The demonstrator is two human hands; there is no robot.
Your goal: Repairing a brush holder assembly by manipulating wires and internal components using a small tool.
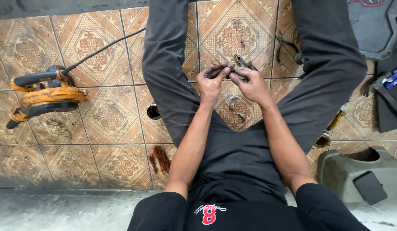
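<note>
Sitting on the tiled floor (100, 128) w/ legs spread, the person holds both hands close together, far out in front, between the knees. The left hand (211, 82) & right hand (249, 85) both pinch one small dark thing (226, 68), maybe a bit of wire or a small part; it's too tiny to tell for sure. Fingers of both hands are shut tight on it, fingertips nearly touching. The small thing lies sideways, left to right, w/ one end in each hand, so neither hand is nearer.

Just past the right hand lie pliers (244, 63) on the tile. Below the hands, nearer the body, sit small metal bits (233, 105). A heap of copper wire strands (160, 158) lies near left. An orange blower (44, 94) w/ black cord sits far left. A grey plastic case (361, 173) sits near right. Nothing blocks the hands.
</note>
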